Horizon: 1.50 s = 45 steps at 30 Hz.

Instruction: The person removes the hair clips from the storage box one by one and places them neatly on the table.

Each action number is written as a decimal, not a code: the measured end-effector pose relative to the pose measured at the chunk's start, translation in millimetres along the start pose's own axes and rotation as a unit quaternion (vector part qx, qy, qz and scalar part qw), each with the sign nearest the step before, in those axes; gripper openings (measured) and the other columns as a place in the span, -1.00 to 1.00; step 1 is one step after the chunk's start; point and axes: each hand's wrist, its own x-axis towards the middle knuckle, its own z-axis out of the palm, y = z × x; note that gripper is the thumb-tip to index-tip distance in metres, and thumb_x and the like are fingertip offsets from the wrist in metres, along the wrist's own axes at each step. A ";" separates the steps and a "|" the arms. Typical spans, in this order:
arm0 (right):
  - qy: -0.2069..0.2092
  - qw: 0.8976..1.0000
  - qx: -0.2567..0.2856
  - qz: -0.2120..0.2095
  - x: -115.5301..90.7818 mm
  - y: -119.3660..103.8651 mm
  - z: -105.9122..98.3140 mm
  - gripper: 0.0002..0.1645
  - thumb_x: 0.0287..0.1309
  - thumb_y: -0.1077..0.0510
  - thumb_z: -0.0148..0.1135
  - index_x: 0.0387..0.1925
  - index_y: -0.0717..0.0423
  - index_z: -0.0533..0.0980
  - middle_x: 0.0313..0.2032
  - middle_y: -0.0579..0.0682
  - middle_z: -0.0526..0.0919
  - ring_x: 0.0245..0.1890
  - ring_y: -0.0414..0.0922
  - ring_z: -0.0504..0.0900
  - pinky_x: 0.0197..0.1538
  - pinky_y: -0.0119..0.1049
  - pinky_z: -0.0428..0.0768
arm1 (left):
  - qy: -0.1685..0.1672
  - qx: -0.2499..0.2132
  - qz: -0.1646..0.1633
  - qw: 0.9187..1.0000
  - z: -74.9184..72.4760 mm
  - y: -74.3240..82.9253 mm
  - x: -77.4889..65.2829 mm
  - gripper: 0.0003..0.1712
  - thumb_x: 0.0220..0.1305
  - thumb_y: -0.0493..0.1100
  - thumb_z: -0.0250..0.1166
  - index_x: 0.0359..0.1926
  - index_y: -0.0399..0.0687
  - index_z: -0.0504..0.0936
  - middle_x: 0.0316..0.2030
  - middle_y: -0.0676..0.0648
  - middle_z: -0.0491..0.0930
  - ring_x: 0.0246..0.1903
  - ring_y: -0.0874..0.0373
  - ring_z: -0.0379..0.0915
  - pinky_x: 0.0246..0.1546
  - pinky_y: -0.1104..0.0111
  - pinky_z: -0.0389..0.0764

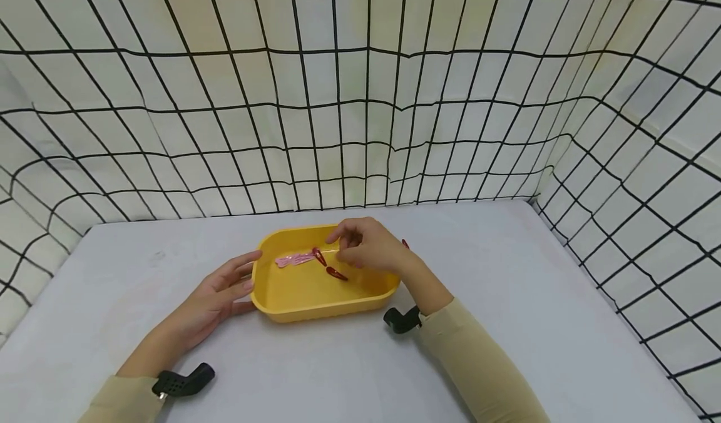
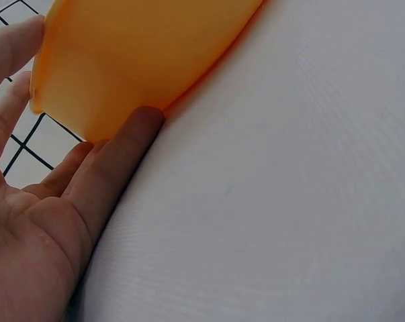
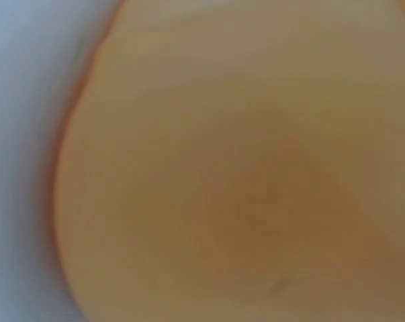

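A yellow plastic tray (image 1: 298, 291) with raised walls sits on the table. In it lie several pink hair clips (image 1: 294, 259), side by side, and two dark red hair clips, one (image 1: 319, 256) touching the pink ones and another (image 1: 336, 273) nearer the middle. My left hand (image 1: 216, 291) rests against the tray's left end, fingers and thumb fairly straight along its wall; the left wrist view shows the fingertips touching the tray (image 2: 142, 54). Over the tray's right half hovers my right hand (image 1: 368, 246), fingers bent; whether anything is between them is hidden.
Past the right wrist, a small red thing (image 1: 405, 244) shows beyond the tray's right end, mostly hidden. The white table (image 1: 535, 323) meets white walls covered with black netting (image 1: 366, 104) at the back and sides. Blurred tray wall (image 3: 222, 168) fills most of the right wrist view.
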 end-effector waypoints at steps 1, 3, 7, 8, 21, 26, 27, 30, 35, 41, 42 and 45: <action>0.000 1.000 0.026 0.004 -1.0 -2.1 -1.0 -0.73 0.19 0.29 0.33 -0.06 0.09 0.62 -0.36 0.06 0.53 -0.49 -0.08 0.51 -0.41 -0.27 0.63 | 0.001 0.000 0.000 1.000 -0.2 -0.2 0.2 -0.36 0.54 -0.16 0.07 0.54 0.07 0.11 0.51 -0.30 -0.03 0.16 0.28 0.48 0.05 0.23 0.66; 0.002 0.998 0.066 0.016 -3.4 -6.8 -3.0 -0.71 0.20 0.26 0.34 -0.03 0.06 0.62 -0.25 0.05 0.57 -0.42 -0.05 0.58 -0.32 -0.06 0.70 | 0.003 0.002 -0.001 1.000 -0.2 0.0 0.6 -0.36 0.53 -0.16 0.07 0.54 0.08 0.12 0.51 -0.30 -0.02 0.16 0.28 0.48 0.05 0.22 0.66; 0.004 0.993 0.111 0.039 -6.5 -14.1 -5.2 -0.62 0.23 0.15 0.33 0.10 -0.03 0.60 -0.04 -0.05 0.67 -0.21 0.11 0.69 -0.10 0.24 0.66 | 0.002 0.003 0.001 1.000 -0.6 -0.2 1.1 -0.36 0.54 -0.15 0.07 0.54 0.09 0.12 0.51 -0.29 -0.02 0.17 0.27 0.47 0.06 0.22 0.66; 0.005 0.992 0.124 0.038 -6.5 -14.8 -5.6 -0.60 0.24 0.15 0.33 0.13 -0.03 0.59 -0.02 -0.05 0.68 -0.17 0.14 0.69 -0.05 0.25 0.64 | 0.000 0.001 0.003 1.000 -0.8 -0.2 1.1 -0.36 0.54 -0.16 0.07 0.54 0.09 0.12 0.51 -0.30 -0.02 0.17 0.27 0.47 0.06 0.22 0.66; 0.025 0.966 0.254 0.032 -3.1 -11.8 -8.9 -0.56 0.31 0.34 0.21 0.21 0.22 0.52 -0.31 0.08 0.63 -0.37 -0.11 0.68 -0.09 -0.22 0.74 | -0.014 -0.015 0.013 1.000 -4.0 -3.5 -0.1 -0.37 0.55 -0.20 0.02 0.54 0.02 0.09 0.50 -0.34 -0.02 0.18 0.24 0.49 0.06 0.24 0.66; 0.028 0.967 0.251 0.045 -3.1 -12.5 -10.5 -0.56 0.35 0.31 0.16 0.24 0.18 0.51 -0.34 0.06 0.59 -0.34 -0.08 0.67 -0.08 -0.20 0.74 | -0.009 -0.007 0.008 1.000 -2.5 -2.2 -0.2 -0.37 0.55 -0.19 0.03 0.54 0.04 0.10 0.50 -0.33 -0.02 0.17 0.25 0.49 0.06 0.24 0.66; 0.030 0.967 0.249 0.047 -3.0 -12.4 -10.9 -0.56 0.35 0.31 0.15 0.24 0.18 0.51 -0.33 0.06 0.59 -0.33 -0.08 0.67 -0.08 -0.19 0.74 | -0.008 -0.005 0.006 1.000 -2.2 -2.1 -0.1 -0.37 0.55 -0.18 0.03 0.54 0.05 0.10 0.50 -0.32 -0.02 0.17 0.26 0.49 0.06 0.23 0.66; 0.039 0.967 0.246 0.055 -3.6 -11.8 -12.4 -0.59 0.35 0.30 0.14 0.20 0.15 0.55 -0.25 0.15 0.61 -0.34 -0.07 0.67 -0.11 -0.20 0.74 | -0.005 -0.001 0.005 1.000 -2.3 -3.4 0.7 -0.37 0.55 -0.18 0.03 0.54 0.06 0.10 0.51 -0.32 -0.02 0.18 0.26 0.49 0.06 0.22 0.66; 0.044 0.967 0.240 0.067 -8.4 -9.9 -17.4 -0.60 0.34 0.29 0.12 0.17 0.16 0.57 0.02 0.33 0.55 -0.32 -0.07 0.64 -0.04 0.03 0.71 | -0.006 -0.002 0.005 1.000 -1.5 -4.1 1.1 -0.37 0.55 -0.18 0.03 0.54 0.06 0.10 0.51 -0.31 -0.02 0.19 0.26 0.48 0.06 0.23 0.65; 0.032 0.965 0.247 0.087 -13.6 -3.8 -23.9 -0.58 0.37 0.28 0.09 0.21 0.32 0.46 -0.20 0.19 0.56 -0.29 -0.02 0.60 0.06 0.27 0.56 | -0.008 -0.001 0.013 1.000 -2.4 -3.3 0.3 -0.37 0.56 -0.18 0.02 0.54 0.03 0.09 0.50 -0.35 -0.03 0.18 0.27 0.49 0.05 0.25 0.66; 0.029 0.965 0.247 0.088 -14.2 -2.9 -24.7 -0.57 0.38 0.27 0.09 0.22 0.34 0.43 -0.19 0.19 0.56 -0.27 -0.01 0.61 0.07 0.25 0.56 | -0.007 -0.001 0.013 1.000 -2.6 -3.3 0.3 -0.37 0.55 -0.18 0.03 0.54 0.03 0.10 0.50 -0.34 -0.03 0.17 0.27 0.49 0.05 0.25 0.66; 0.027 0.965 0.246 0.088 -15.4 -0.8 -26.3 -0.56 0.39 0.24 0.13 0.22 0.37 0.40 -0.16 0.18 0.56 -0.22 -0.01 0.61 0.08 0.20 0.58 | -0.006 0.000 0.012 1.000 -3.1 -3.7 1.2 -0.37 0.55 -0.18 0.03 0.54 0.04 0.10 0.50 -0.33 -0.02 0.17 0.26 0.50 0.05 0.24 0.66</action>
